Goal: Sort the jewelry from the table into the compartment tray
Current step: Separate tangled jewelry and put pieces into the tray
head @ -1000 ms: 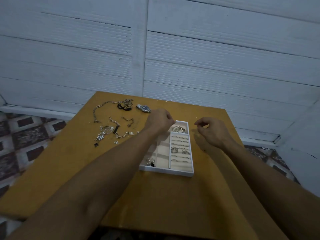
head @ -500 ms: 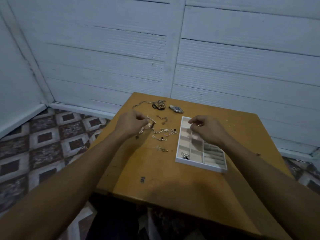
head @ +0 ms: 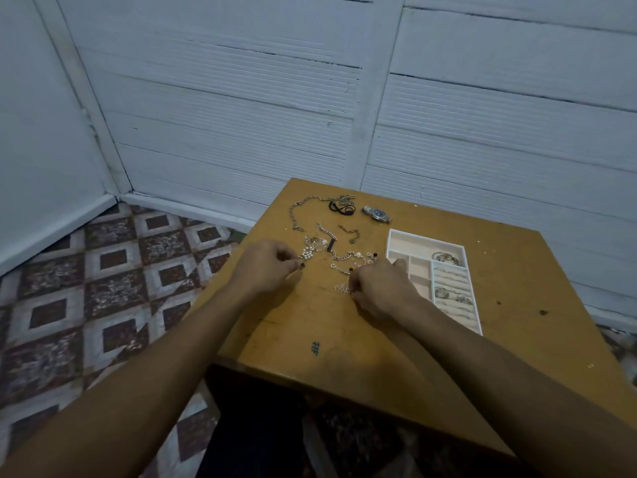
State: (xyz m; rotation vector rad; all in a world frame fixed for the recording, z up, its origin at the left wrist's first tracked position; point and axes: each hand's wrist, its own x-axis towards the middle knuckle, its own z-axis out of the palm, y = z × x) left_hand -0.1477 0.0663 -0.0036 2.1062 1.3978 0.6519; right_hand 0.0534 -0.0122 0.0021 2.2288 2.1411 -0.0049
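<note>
A loose pile of jewelry (head: 339,257) lies on the wooden table (head: 344,343), left of the white compartment tray (head: 425,240). My left hand (head: 267,269) has its fingers curled and pinches a small dark-beaded piece (head: 302,266) at the pile's left edge, beside a pearl cluster (head: 310,248). My right hand (head: 381,291) is curled too and pinches a small sparkly piece (head: 343,288) on the tabletop. It covers the tray's near-left part. Several rings (head: 446,258) sit in the tray's right column.
A wristwatch (head: 376,213), a long chain (head: 299,209), a black band (head: 339,207) and two short bracelets (head: 325,231) lie at the table's far side. The white plank wall stands close behind. Patterned floor tiles (head: 113,281) lie beyond the table's left edge.
My right hand left the tray and came down on the jewelry pile to its left. My left hand stayed at the pile. The view swung further left.
</note>
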